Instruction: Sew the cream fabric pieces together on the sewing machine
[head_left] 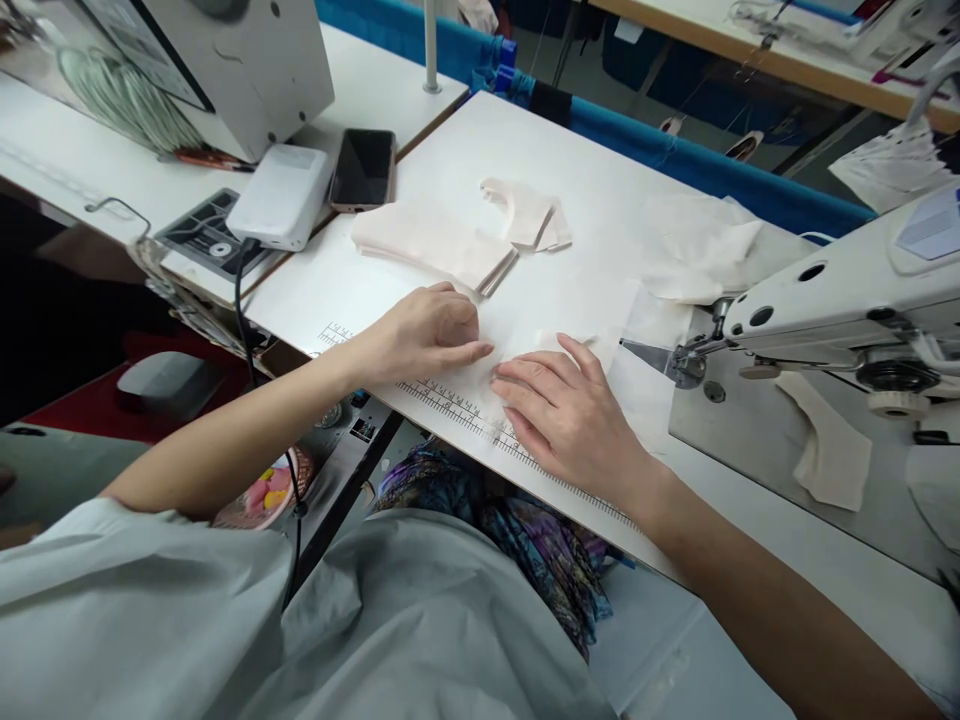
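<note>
A thin, whitish piece of fabric (517, 340) lies on the table in front of me, hard to tell from the white top. At its left, my left hand (431, 335) rests with loosely bent fingers, the thumb stretched out apart from them; nothing shows in its grasp. My right hand (566, 405) lies palm down over the fabric's near right part, fingers extended and slightly spread. Just beyond my hands are a folded stack of pale pink cut pieces (431, 240) and a smaller curved pale piece (529, 215).
At the right stands a sewing machine (840, 290), a curved fabric piece (832, 445) on its bed. More pale fabric (705, 245) lies behind the needle area. A phone (364, 170) and a white power bank (281, 195) with a cable are at left. Ruler markings (480, 425) line the front edge.
</note>
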